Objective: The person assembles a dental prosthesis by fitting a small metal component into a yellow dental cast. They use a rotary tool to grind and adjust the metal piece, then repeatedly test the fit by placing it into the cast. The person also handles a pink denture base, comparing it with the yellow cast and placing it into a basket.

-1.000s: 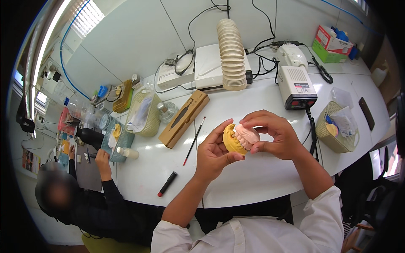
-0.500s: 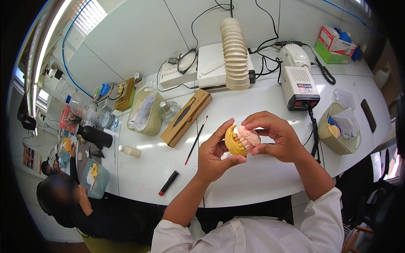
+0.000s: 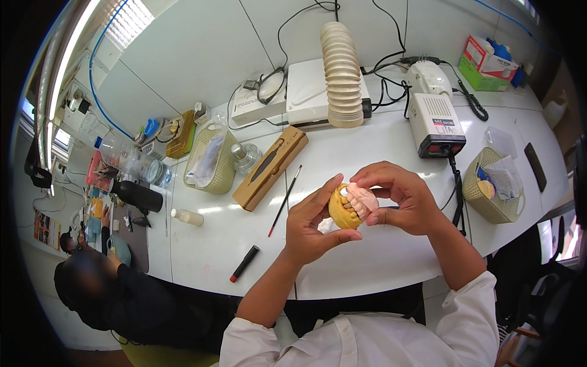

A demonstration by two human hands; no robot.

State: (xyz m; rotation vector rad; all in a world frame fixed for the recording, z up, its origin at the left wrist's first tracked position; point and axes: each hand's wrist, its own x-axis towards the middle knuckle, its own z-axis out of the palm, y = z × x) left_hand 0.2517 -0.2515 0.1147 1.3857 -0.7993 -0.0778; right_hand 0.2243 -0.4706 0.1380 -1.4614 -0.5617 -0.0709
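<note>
Between my two hands, above the white table, a yellow plaster dental cast and a pink denture with teeth meet side by side. Thumb and fingers of my left hand grip the yellow cast from the left. My right hand pinches the pink denture from the right, thumb below and fingers above. The toothed edges face each other and touch or nearly touch. Left of my hands lie a thin brush with a red end and a black marker with a red tip.
A long brown box, a glass jar and a small cream bottle stand left. A ribbed hose hangs behind. A cream control box and a basket are at right. A co-worker in black sits at left.
The yellow cast has turned slightly in my left hand, showing more of its teeth, and sits closer against the pink denture. At left, the co-worker's arm and the blue-green basket have shifted away.
</note>
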